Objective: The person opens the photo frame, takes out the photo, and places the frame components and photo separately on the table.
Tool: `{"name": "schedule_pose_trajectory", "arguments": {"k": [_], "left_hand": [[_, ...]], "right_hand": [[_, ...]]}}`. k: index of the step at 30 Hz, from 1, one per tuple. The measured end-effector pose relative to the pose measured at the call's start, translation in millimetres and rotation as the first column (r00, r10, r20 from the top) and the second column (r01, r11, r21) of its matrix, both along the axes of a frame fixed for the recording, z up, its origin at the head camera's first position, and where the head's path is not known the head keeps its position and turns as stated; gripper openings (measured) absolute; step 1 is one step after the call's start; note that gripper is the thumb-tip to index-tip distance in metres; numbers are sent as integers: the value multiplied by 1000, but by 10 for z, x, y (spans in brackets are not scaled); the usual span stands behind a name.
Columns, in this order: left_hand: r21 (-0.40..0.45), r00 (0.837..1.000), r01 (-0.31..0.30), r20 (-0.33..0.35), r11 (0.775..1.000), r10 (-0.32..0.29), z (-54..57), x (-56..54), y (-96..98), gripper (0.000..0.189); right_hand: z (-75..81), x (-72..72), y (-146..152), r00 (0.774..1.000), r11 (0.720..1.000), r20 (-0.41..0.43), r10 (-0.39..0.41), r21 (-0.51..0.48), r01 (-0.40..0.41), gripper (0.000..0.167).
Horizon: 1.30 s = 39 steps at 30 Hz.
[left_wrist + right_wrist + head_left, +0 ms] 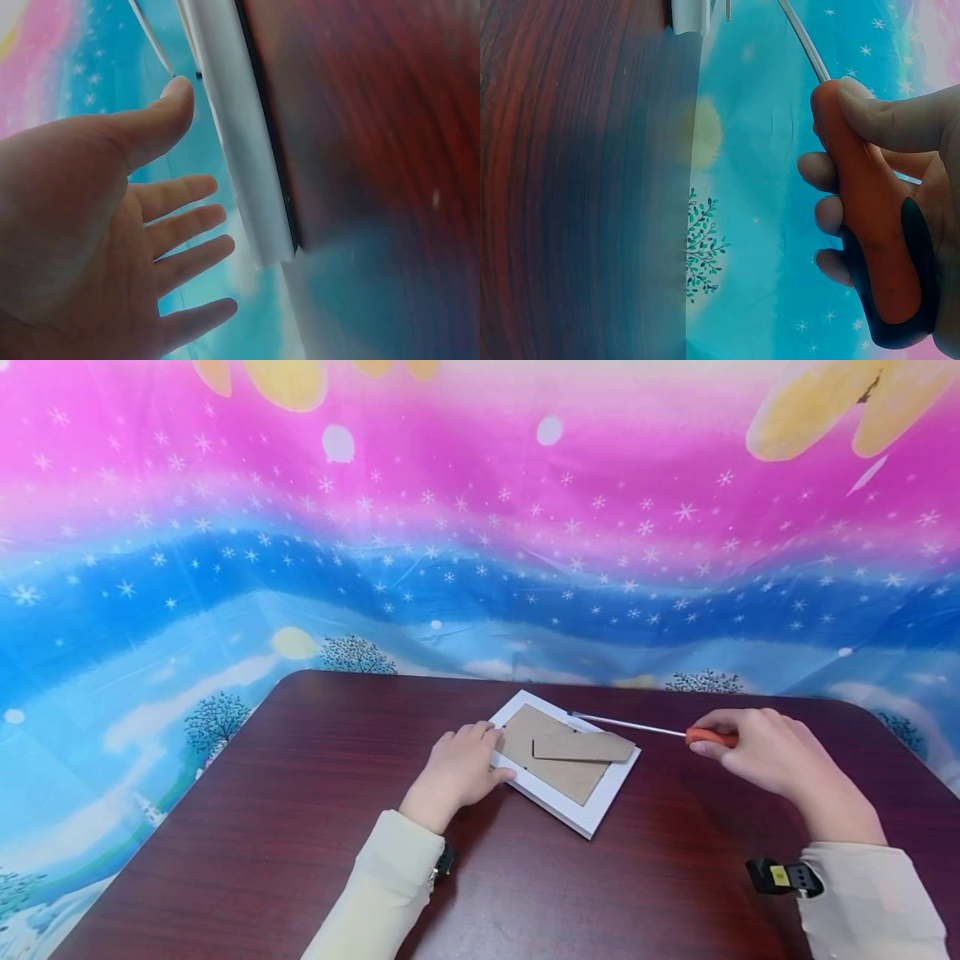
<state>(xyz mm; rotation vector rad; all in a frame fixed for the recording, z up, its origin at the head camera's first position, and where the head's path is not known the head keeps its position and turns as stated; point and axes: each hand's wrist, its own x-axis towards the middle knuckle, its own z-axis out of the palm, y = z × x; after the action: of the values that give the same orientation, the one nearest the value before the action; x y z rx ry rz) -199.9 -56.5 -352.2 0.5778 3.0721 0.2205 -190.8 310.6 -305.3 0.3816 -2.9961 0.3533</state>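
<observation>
A white picture frame (553,799) lies face down, its brown backing board (528,727) and easel flap (581,747) uppermost. My left hand (461,764) rests at the frame's left edge, thumb along the near side. In the left wrist view its fingers (191,217) are spread and nearly straight beside the frame's white side (232,127). My right hand (780,756) grips a screwdriver (877,232) by its orange and black handle, thumb laid along it. The screwdriver's metal shaft (637,724) points left, its tip at the frame's far right rim.
Beneath everything is a dark reddish wooden table (360,743) with rounded far corners. A pink and blue snowflake-patterned cloth (480,568) hangs behind it. Black straps with small devices (783,878) sit on both wrists.
</observation>
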Motion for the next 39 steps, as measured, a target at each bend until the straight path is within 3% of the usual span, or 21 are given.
{"name": "schedule_pose_trajectory", "arguments": {"k": [9,18,26,39], "left_hand": [[39,999,-28,29,999,27,-36,-62,-143,68],[9,998,-29,60,1000,29,-70,-58,-113,64],[-26,997,-73,-19,997,73,-93,-41,-56,57],[-117,988,-141,-86,983,132,-68,60,112,57]], "right_hand": [[7,-4,-27,1000,1000,15,-2,-7,2,33],[6,-6,-25,1000,1000,13,-2,-8,2,32],[9,1,-27,1000,1000,28,-7,-15,8,34],[7,17,-5,1000,1000,18,-9,-5,9,38]]}}
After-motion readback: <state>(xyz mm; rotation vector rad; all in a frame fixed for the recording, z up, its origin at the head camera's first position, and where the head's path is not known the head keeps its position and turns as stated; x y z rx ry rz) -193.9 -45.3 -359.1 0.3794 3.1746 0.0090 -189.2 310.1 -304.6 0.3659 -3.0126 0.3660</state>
